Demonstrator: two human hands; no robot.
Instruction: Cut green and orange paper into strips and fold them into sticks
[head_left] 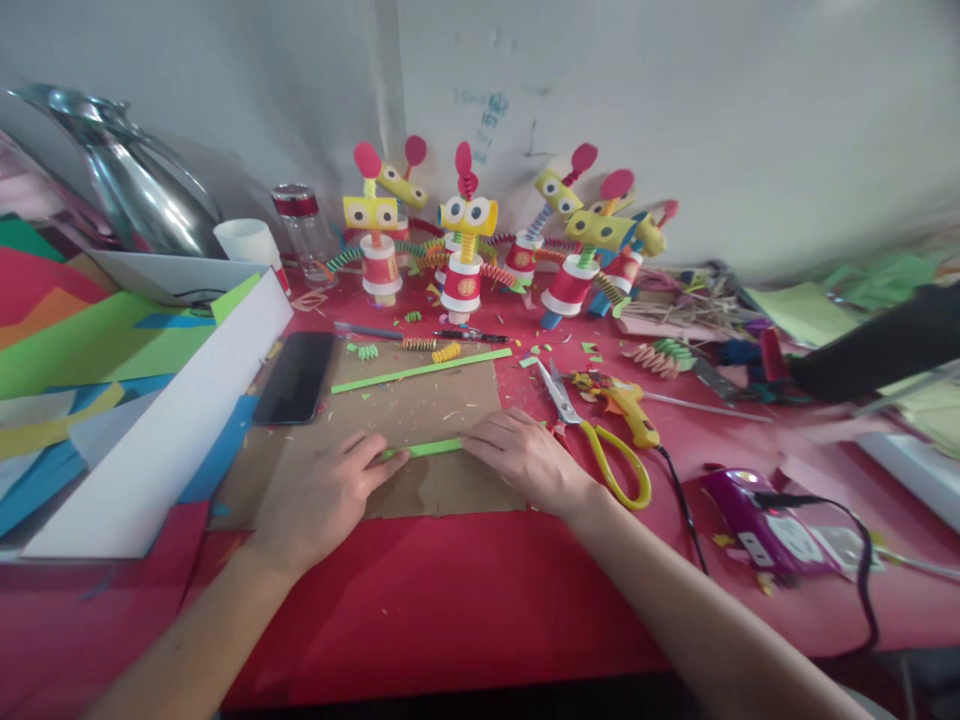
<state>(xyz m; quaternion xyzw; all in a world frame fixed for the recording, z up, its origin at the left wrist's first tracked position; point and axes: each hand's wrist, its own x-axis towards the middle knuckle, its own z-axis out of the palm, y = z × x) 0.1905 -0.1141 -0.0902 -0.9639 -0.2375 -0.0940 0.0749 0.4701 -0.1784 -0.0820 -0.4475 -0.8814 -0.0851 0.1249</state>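
A narrow green paper strip [435, 448] lies over the brown cardboard sheet [442, 490], stretched between my hands. My left hand [337, 490] pinches its left end between thumb and fingers. Flat over the strip's right part, my right hand [525, 455] rests with fingers stretched out and hides that end. Farther up the cardboard is a second green paper strip [420, 371], with small folded paper springs [445, 353] behind it. Scissors with yellow handles [619, 470] lie to the right of my right hand, blades partly open, beside a yellow glue gun [634, 410].
Several paper-cup robot figures [460, 285] stand along the wall. A black phone [296, 378] and a white box of coloured paper [187, 400] are at left, with a steel jug [142, 180] behind. A purple device [772, 520] with a black cord sits at right, near paper scraps.
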